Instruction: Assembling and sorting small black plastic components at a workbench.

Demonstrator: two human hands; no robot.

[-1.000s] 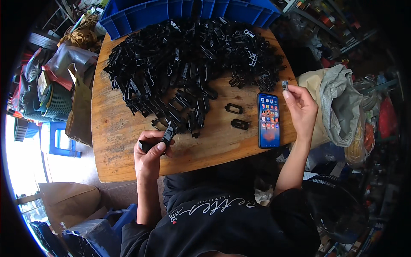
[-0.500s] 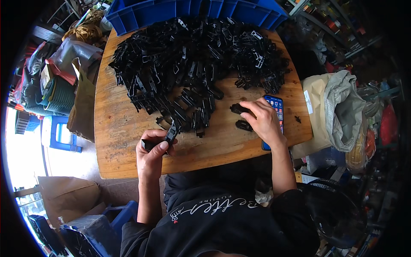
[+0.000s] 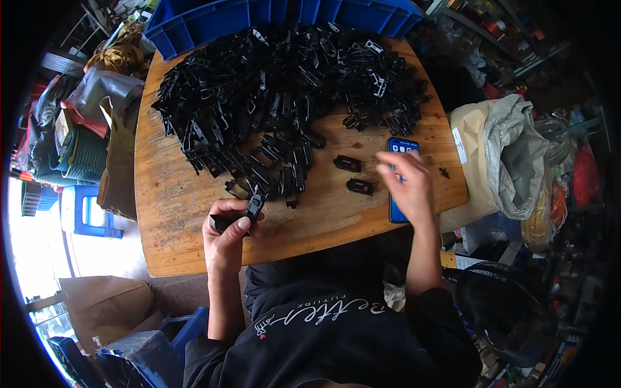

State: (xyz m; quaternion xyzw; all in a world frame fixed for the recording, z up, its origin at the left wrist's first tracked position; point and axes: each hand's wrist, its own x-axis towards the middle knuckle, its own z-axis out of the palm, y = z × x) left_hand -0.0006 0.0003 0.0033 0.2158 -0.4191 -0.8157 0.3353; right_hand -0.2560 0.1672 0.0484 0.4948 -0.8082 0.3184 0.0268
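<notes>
From where I stand at the surface (image 3: pixel 310 229): left hand (image 3: pixel 226 234) grasps a black part (image 3: pixel 254 205); right hand (image 3: pixel 411 187), fingers parted, apparently empty, is over a phone (image 3: pixel 402 146). Left of it, two black frames (image 3: pixel 360 187) lie separate; beyond the left hand, most parts lie in a heap (image 3: pixel 284 84).

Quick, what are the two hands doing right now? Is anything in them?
Left hand: closed, holding at least one small black part.
Right hand: open over the phone, nothing visible in it.
</notes>
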